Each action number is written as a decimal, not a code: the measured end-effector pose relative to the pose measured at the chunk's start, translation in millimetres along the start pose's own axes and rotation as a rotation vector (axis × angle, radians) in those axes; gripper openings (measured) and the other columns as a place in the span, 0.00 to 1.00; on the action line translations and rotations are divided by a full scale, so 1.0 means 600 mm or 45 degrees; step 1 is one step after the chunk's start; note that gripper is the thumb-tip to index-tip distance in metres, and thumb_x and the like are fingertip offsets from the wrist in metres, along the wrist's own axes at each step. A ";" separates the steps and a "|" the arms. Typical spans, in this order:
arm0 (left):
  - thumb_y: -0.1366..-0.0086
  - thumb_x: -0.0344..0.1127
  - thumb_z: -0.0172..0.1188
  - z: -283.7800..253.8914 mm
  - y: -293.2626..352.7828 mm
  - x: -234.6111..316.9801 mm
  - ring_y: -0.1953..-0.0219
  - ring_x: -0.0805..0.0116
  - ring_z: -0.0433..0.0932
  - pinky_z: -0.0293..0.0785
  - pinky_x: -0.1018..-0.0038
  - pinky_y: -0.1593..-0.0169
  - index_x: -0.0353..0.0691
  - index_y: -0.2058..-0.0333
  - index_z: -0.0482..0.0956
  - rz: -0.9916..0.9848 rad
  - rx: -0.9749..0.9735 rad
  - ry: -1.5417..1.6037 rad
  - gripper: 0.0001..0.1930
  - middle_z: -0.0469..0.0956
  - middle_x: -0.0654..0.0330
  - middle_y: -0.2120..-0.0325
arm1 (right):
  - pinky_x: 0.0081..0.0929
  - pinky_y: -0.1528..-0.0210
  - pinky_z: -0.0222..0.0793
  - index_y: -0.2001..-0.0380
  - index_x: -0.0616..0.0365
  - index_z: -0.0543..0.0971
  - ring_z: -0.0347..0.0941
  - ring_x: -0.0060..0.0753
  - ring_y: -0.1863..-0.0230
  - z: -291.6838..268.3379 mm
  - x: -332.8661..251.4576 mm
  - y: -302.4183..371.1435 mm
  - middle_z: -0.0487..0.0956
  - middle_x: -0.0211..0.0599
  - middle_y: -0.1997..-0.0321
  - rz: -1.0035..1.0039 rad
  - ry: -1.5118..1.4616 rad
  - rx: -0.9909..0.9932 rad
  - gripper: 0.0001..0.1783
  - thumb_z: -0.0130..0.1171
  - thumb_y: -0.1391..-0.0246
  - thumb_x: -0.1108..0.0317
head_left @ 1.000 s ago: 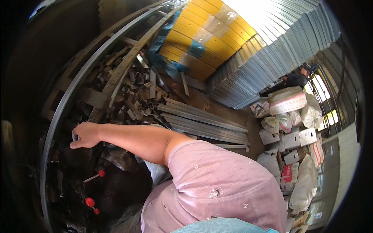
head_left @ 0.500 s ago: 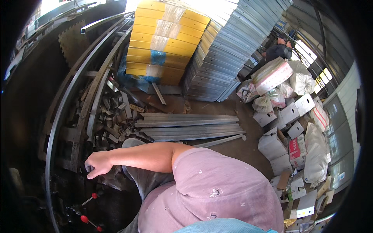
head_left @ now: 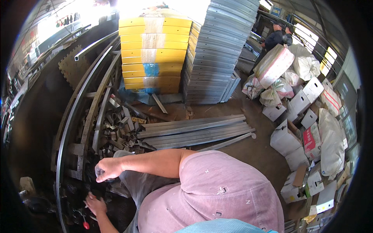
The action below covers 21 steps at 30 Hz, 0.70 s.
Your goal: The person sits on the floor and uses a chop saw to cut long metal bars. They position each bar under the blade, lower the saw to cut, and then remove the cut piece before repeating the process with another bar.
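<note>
My right hand hangs over the dark machine area at left, its arm reaching across from a pink sleeve. The fingers are curled closed; what they hold, if anything, is hidden. Below it my left hand comes up from the lower edge with bent fingers, closed at the spoked machine lever, whose spoke it partly covers. One red knob of that lever shows just under the hand. Beside both hands runs a long metal tube, curved by the lens. Dark shadow hides most of the machine.
Metal offcuts lie heaped beyond my right hand, beside long metal profiles on the floor. Yellow panels and grey panels stand stacked at the back. White boxes and sacks fill the right; two people stand behind.
My left hand has come into view at the red-knobbed lever, where several knobs showed before. My right hand sits slightly farther right and lower, still curled. The view has shifted.
</note>
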<state>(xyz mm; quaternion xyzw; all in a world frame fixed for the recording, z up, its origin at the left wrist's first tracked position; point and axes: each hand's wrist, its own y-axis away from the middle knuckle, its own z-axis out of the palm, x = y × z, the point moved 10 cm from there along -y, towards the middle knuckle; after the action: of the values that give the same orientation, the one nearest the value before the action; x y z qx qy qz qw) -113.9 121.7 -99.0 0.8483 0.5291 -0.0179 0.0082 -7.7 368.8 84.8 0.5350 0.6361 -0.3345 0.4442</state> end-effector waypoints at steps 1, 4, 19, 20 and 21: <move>0.42 0.51 0.74 0.071 0.008 -0.029 0.26 0.51 0.65 0.37 0.48 0.16 0.38 0.29 0.66 -0.009 -0.118 -0.141 0.46 0.72 0.50 0.34 | 0.36 0.55 0.80 0.58 0.62 0.85 0.86 0.37 0.60 0.002 -0.018 0.004 0.89 0.40 0.64 -0.040 0.009 -0.003 0.23 0.70 0.35 0.49; 0.51 0.62 0.77 0.178 0.032 -0.027 0.22 0.55 0.61 0.28 0.47 0.16 0.40 0.26 0.63 0.141 -0.638 -0.577 0.58 0.68 0.52 0.27 | 0.35 0.56 0.79 0.56 0.61 0.85 0.85 0.34 0.62 -0.033 -0.030 0.050 0.89 0.39 0.63 -0.025 0.060 0.007 0.21 0.69 0.33 0.50; 0.44 0.42 0.75 -0.076 0.105 0.082 0.40 0.44 0.78 0.72 0.54 0.32 0.38 0.51 0.84 0.296 0.003 0.474 0.23 0.83 0.47 0.47 | 0.27 0.62 0.78 0.59 0.60 0.84 0.82 0.24 0.65 -0.092 0.045 0.125 0.86 0.32 0.65 0.149 -0.373 0.219 0.19 0.68 0.30 0.52; 0.44 0.37 0.74 -0.142 0.121 0.099 0.45 0.44 0.79 0.74 0.54 0.37 0.38 0.56 0.83 0.345 0.199 0.477 0.18 0.83 0.47 0.52 | 0.27 0.65 0.77 0.60 0.60 0.84 0.82 0.24 0.66 -0.088 0.049 0.109 0.86 0.31 0.66 0.104 -0.360 0.213 0.20 0.68 0.30 0.50; 0.45 0.32 0.72 -0.202 0.139 0.101 0.50 0.43 0.81 0.77 0.54 0.43 0.38 0.60 0.83 0.390 0.396 0.475 0.14 0.83 0.48 0.57 | 0.27 0.67 0.75 0.61 0.59 0.84 0.82 0.23 0.66 -0.081 0.043 0.094 0.86 0.31 0.65 0.051 -0.364 0.198 0.20 0.68 0.31 0.50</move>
<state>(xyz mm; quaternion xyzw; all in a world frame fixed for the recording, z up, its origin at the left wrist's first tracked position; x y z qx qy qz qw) -9.7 143.7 19.6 0.8981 0.3780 0.0592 -0.2169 36.5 434.0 82.3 0.5273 0.5279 -0.4466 0.4938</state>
